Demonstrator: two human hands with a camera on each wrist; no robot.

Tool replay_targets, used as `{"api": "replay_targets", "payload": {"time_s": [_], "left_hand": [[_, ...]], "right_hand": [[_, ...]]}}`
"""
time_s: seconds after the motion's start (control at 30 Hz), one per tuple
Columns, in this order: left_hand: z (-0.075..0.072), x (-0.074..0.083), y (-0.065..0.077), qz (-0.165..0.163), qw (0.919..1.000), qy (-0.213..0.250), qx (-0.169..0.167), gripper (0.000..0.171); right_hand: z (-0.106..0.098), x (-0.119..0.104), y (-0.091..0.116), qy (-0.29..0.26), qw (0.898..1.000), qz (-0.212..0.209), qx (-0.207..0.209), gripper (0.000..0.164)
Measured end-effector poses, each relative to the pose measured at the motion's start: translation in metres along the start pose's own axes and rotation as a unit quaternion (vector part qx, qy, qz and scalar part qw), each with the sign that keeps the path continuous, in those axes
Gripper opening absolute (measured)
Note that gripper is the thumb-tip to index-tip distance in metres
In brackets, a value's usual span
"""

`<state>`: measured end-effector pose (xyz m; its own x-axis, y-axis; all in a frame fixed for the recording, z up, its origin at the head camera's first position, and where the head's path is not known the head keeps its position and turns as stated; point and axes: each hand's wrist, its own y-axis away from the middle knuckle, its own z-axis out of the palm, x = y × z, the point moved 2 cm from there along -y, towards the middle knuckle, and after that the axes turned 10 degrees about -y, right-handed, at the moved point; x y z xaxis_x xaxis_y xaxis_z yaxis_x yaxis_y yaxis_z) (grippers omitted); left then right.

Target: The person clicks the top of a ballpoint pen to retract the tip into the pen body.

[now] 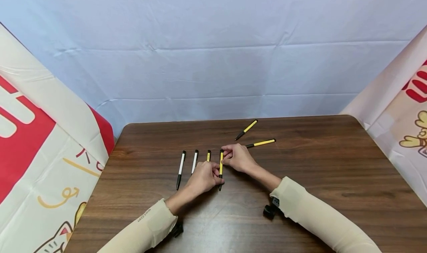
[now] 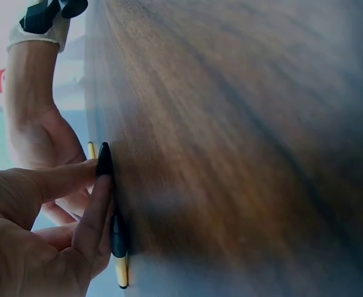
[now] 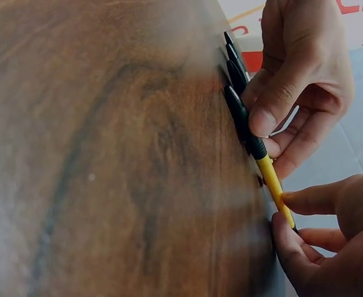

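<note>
A yellow pen with a black grip [image 1: 221,168] lies on the wooden table, its tip toward the person. My left hand [image 1: 202,177] pinches it by the black grip, near the tip. Higher up, the thumb and fingers of my right hand [image 1: 239,157] pinch the yellow barrel [image 3: 274,184]. Side by side to the left are another yellow pen [image 1: 208,155], partly hidden by my left hand, and two white pens [image 1: 181,166] [image 1: 195,161], roughly parallel to the held one.
Beyond my right hand lie two more yellow pens: one slanted [image 1: 248,128] near the table's back edge, one nearly crosswise [image 1: 264,143] with its tip behind the hand. A pale cloth [image 1: 213,71] hangs behind the table [image 1: 317,164]. Printed sheets hang at both sides.
</note>
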<state>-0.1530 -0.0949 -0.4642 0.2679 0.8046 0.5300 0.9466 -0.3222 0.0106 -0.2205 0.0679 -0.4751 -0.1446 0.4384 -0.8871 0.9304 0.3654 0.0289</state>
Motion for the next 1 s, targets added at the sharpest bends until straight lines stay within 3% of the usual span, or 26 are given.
{"api": "replay_targets", "payload": {"time_s": [0.57, 1.0], "left_hand": [[-0.002, 0.003, 0.004, 0.036, 0.9977, -0.055, 0.015, 0.022], [-0.010, 0.006, 0.002, 0.047, 0.9928, -0.101, 0.042, 0.024]], "right_hand": [[0.000, 0.001, 0.005, 0.014, 1.000, -0.015, 0.010, 0.038], [-0.025, 0.001, 0.016, -0.017, 1.000, -0.009, 0.024, 0.041]]}}
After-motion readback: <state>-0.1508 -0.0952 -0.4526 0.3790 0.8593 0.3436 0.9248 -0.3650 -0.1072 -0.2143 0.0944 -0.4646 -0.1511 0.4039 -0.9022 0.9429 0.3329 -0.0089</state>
